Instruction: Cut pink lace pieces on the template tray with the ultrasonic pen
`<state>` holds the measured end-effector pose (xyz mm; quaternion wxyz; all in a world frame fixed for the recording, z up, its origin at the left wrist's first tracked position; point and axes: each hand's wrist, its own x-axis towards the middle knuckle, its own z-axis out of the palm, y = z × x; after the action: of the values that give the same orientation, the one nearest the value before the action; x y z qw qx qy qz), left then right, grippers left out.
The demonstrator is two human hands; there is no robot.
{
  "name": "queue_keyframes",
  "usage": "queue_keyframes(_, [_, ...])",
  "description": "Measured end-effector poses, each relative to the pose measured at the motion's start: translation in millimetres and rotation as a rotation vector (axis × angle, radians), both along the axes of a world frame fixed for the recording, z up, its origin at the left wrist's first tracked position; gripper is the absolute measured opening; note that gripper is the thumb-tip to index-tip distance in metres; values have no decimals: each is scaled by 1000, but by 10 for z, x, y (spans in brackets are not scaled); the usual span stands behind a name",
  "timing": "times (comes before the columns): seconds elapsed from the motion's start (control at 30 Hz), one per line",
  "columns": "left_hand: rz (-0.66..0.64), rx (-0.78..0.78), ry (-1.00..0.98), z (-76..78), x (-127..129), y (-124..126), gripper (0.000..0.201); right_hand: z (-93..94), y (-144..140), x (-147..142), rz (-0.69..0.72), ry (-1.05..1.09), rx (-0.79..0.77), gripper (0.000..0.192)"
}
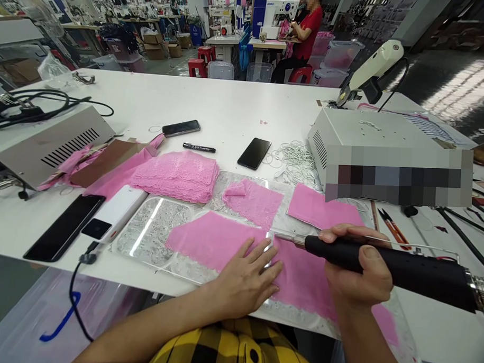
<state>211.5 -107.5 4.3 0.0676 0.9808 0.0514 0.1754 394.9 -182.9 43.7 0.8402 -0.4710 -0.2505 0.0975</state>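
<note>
My right hand [360, 270] is closed around a thick black handheld tool [405, 269] with a slim metal tip and a metal-sleeved cable end. The tip points left, at the edge between two pink fabric pieces; whether it touches them I cannot tell. My left hand [248, 277] lies flat, fingers slightly apart, across the left pink fabric piece [208, 238] and the edge of the right pink fabric piece [298, 273]. Both pieces rest on a clear plastic sheet [152, 242]. Just beyond lie a small lace piece [261, 200] and a folded pink stack [320, 205].
A pile of pink lace [176, 174], a marker [198, 147], several phones and a white power bank [117, 214] lie on the white table [229, 101]. Grey metal boxes [359, 127] stand at both sides. Beyond, a person in red [309, 25] sits at a sewing machine.
</note>
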Motion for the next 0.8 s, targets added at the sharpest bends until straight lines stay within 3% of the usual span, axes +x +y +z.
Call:
queue_keyframes(0.37, [-6, 15, -32, 14, 9, 0, 41, 56, 22, -23, 10, -103, -13, 8])
queue_keyframes(0.53, [-5, 21, -73, 32, -2, -4, 39, 60, 18, -15, -16, -50, 9, 10])
queue_keyframes(0.8, [-171, -47, -130, 158, -227, 13, 28, 94, -130, 33, 35, -5, -9, 15])
